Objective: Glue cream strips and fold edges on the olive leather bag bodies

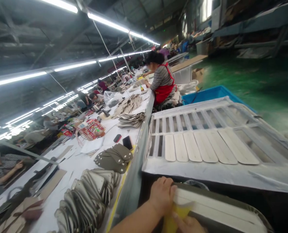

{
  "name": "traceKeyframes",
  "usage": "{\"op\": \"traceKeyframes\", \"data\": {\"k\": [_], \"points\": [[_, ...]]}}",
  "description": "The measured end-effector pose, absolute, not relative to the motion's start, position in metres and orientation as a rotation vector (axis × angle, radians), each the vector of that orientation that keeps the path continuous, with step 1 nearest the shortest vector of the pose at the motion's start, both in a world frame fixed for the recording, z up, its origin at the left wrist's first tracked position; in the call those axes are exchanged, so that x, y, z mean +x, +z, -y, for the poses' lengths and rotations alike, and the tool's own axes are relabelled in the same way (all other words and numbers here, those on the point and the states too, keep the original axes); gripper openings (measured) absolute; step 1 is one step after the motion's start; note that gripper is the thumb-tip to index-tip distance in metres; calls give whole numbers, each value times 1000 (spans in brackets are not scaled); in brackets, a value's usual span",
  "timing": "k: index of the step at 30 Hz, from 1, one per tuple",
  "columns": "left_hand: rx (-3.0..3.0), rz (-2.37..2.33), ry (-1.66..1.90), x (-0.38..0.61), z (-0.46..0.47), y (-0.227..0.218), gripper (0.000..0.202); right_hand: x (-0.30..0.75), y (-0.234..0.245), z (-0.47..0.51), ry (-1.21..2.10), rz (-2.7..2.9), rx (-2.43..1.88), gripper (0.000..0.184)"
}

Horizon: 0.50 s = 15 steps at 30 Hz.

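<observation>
- The left hand lies over the top rim of an olive-edged panel with a white face, fingers curled on the rim in a firm grip.
- The right hand, cut off by the bottom edge of the frame, lies against a yellow piece on the panel's lower left; whether it is gripping cannot be told.
- The panel sits low at bottom centre to right, between the hands and a dark gap, with dark open room to its right.
- Just above that gap runs the sheet-covered edge of a white rack holding pale slats.
- To the left, the grey metal edge of the worktop bounds the hands' room.
- On the worktop lie stacks of metal-rimmed curved pieces and olive pieces.
- Farther off, at upper centre, a co-worker in a red apron sits beside a blue crate.
</observation>
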<state>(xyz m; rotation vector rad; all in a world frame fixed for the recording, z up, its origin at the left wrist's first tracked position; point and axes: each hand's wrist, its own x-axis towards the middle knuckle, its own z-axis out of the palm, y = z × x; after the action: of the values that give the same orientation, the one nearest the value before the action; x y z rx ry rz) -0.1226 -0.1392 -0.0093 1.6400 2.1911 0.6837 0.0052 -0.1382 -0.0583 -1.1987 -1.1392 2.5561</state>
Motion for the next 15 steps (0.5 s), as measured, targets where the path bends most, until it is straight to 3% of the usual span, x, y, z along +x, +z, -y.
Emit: {"op": "traceKeyframes", "data": {"k": [5,12,15], "points": [[1218,-2003,982,-123,136,-12,31,6,-23,144,2526,997,-1391,26],[883,-1669,1122,-140,171,-19,63,48,-18,153,2456,988,-1272,29],[541,-1384,1299,-136,192,-31,56,72,-20,152,2329,947,-1266,29]]}}
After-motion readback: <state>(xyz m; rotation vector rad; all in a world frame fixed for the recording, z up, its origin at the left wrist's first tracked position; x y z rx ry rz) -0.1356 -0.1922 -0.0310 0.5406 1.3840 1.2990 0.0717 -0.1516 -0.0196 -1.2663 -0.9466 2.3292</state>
